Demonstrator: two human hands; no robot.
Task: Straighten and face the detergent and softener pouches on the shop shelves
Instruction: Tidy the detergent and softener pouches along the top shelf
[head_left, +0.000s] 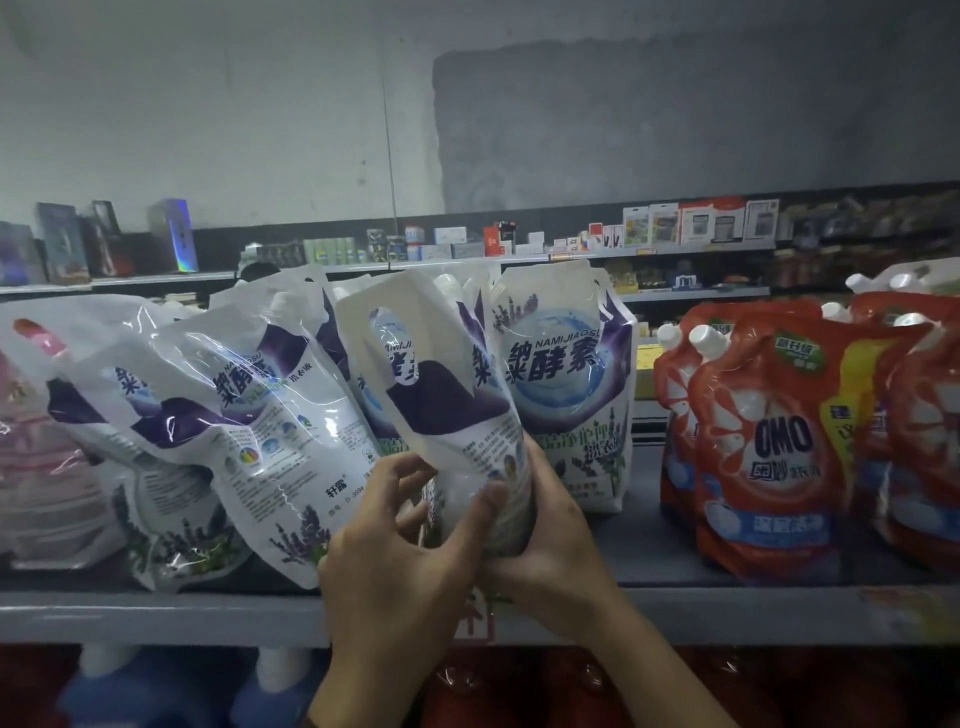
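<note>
At six o'clock our left hand (395, 545) and right hand (553, 535) meet around the bottom of a white-and-purple lavender detergent pouch (447, 400), fingers curled on it from either side. It tilts slightly left, handle hole uppermost, at the front of the grey shelf (156, 613). Toward nine o'clock, matching pouches (260, 415) slump leftward. Just behind, at one o'clock, an upright pouch (563, 384) faces label forward. At three o'clock sit red OMO pouches (774, 452). Beyond, at twelve o'clock, a far shelf (519, 257) carries small boxes (452, 236).
</note>
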